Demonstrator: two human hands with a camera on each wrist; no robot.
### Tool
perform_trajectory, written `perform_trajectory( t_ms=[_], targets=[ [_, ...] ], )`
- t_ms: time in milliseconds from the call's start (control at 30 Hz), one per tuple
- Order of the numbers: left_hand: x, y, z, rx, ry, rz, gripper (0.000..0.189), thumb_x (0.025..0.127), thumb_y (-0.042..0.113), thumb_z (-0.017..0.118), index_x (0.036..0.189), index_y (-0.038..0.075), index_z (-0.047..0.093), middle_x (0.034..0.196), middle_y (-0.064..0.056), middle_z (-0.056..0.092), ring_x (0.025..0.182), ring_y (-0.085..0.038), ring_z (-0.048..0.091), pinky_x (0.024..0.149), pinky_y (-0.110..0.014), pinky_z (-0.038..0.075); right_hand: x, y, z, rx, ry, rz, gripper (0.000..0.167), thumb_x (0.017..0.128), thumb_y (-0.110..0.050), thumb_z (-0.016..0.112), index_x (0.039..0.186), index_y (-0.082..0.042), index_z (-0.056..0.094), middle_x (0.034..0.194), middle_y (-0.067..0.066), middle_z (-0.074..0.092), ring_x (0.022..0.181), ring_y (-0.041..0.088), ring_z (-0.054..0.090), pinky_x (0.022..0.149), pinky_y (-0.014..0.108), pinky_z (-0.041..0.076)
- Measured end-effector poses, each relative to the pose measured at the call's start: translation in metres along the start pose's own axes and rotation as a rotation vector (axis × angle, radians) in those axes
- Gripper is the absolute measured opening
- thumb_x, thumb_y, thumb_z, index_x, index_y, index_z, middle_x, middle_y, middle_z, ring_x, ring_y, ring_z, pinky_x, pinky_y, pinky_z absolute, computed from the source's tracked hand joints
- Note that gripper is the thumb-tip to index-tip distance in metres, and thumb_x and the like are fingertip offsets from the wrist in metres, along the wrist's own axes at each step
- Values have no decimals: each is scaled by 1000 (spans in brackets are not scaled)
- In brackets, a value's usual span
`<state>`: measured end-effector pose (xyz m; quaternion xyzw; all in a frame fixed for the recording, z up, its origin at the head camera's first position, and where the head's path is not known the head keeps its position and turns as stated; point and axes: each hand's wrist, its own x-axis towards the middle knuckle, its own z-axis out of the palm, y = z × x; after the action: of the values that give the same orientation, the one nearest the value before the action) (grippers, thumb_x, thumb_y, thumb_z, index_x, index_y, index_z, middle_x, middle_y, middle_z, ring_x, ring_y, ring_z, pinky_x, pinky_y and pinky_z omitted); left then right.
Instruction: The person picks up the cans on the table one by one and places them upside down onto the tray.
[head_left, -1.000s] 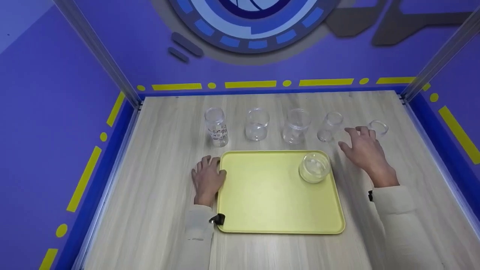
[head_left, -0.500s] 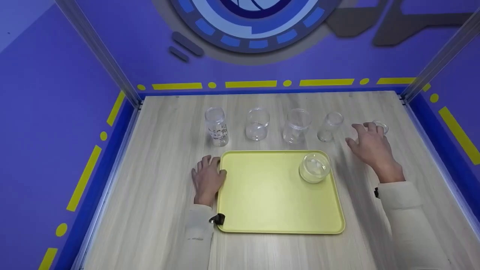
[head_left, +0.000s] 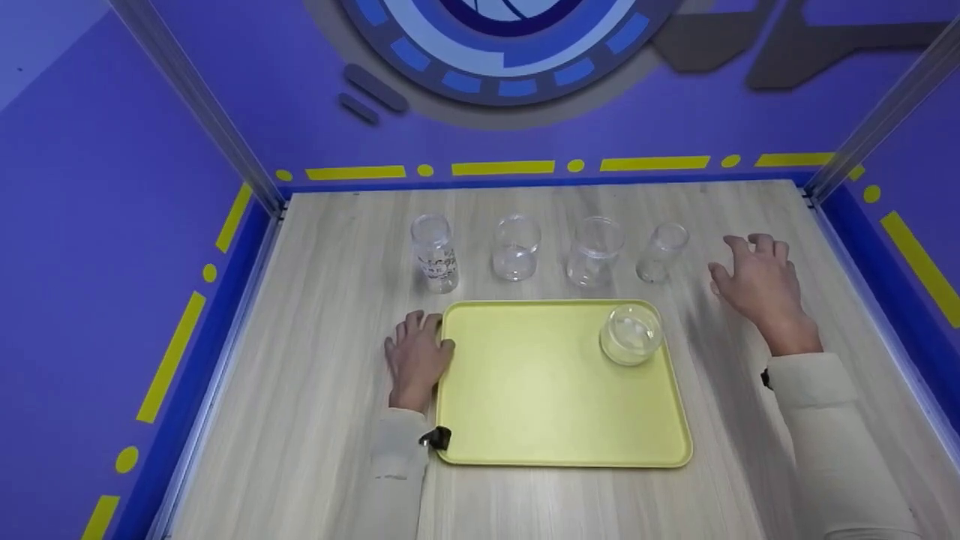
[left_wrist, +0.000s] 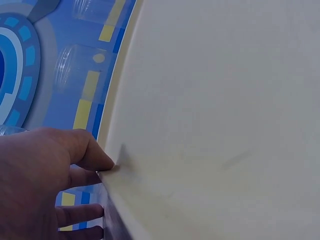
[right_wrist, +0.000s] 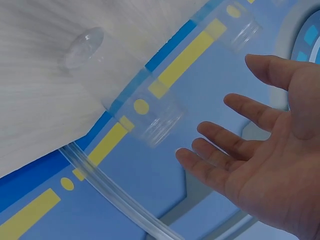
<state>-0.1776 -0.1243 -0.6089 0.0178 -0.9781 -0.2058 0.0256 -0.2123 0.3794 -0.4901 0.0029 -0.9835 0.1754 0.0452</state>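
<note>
My left hand [head_left: 415, 365] is at the left edge of a yellow tray [head_left: 555, 420]. In the left wrist view its bent thumb hooks over the rim of the tray [left_wrist: 117, 112], and the other fingers lie against the outer side. Beyond the tray's right side, my right hand [head_left: 761, 285] hovers with fingers spread and holds nothing. The right wrist view shows a clear jar [right_wrist: 120, 85] in front of the fingertips of the right hand [right_wrist: 250, 150], apart from them. A low clear jar [head_left: 630, 335] with white pieces inside stands in the tray's far right corner.
Behind the tray, clear vessels stand in a row: a printed bottle [head_left: 436, 255], a jar [head_left: 515, 251], a second jar [head_left: 595, 253] and a slim jar [head_left: 662, 255]. Blue panels [head_left: 487, 142] enclose the wooden table [head_left: 315, 360] at the back and sides.
My right hand has moved to the right and away from me, covering the clear round rim seen earlier at the far right. The left hand and the tray have stayed put.
</note>
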Motion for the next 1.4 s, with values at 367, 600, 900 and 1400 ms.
perform_trajectory(
  t_ms=[367, 600, 900, 1400],
  targets=[
    [-1, 0, 0, -29, 6, -2, 46, 95, 29, 67, 139, 14, 67, 151, -16, 51, 138, -40, 46, 103, -65, 37, 4, 9, -3, -4, -1, 26, 58, 107, -22, 57, 151, 12, 42, 149, 47, 29, 136, 66, 25, 102, 77, 30],
    [-1, 0, 0, -18, -5, -4, 47, 96, 30, 65, 140, 14, 66, 151, -16, 50, 138, -39, 45, 103, -65, 38, 8, 14, -5, -13, -8, 31, 60, 107, -22, 58, 151, 14, 40, 150, 48, 27, 137, 66, 23, 103, 78, 29],
    [0, 0, 1, -11, 0, -2, 47, 95, 30, 67, 140, 14, 66, 151, -16, 51, 138, -39, 46, 103, -64, 38, 15, 22, -10, -10, -43, 52, 63, 107, -24, 57, 152, 16, 37, 151, 49, 23, 137, 68, 20, 102, 79, 28],
    [0, 1, -2, -37, -16, -14, 47, 95, 29, 65, 139, 14, 67, 152, -16, 50, 140, -39, 44, 107, -67, 35, 21, 41, -10, 0, -85, 90, 60, 109, -23, 53, 152, 14, 35, 150, 51, 20, 135, 69, 20, 94, 79, 34]
  ],
)
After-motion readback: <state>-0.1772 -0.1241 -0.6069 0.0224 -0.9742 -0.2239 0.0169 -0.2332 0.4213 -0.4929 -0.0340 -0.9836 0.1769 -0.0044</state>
